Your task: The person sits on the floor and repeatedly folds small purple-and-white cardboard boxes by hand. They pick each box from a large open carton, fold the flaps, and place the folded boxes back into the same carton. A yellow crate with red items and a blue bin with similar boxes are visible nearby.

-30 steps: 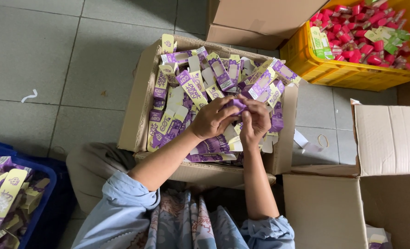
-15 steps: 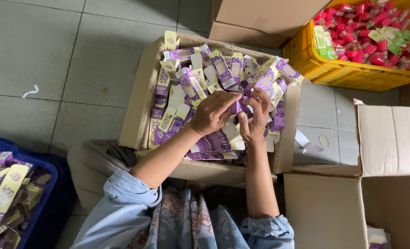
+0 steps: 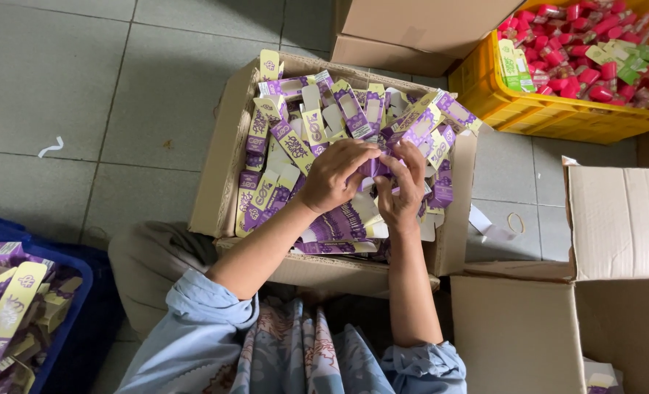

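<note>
Left hand (image 3: 335, 175) and right hand (image 3: 403, 186) pinching one purple carton (image 3: 374, 168) between them, cardboard box (image 3: 219, 160) of flat cartons beneath; yellow crate (image 3: 529, 113) beyond right hand

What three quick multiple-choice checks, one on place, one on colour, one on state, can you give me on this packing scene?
1. Where is the yellow crate?
A. Upper right, behind the open box
B. Lower left, beside the blue bin
C. On the person's lap

2. What main colour are the flat cartons in the middle box?
A. Red
B. Purple
C. Black

3. What are the two hands doing?
A. Resting on the floor
B. Both pinching one small purple carton over the box
C. Lifting the yellow crate

Answers:
1. A, the crate of red items sits at the top right of the view.
2. B, purple with pale yellow-green ends.
3. B, the left hand and right hand meet on the purple carton, fingers closed around it.
</note>
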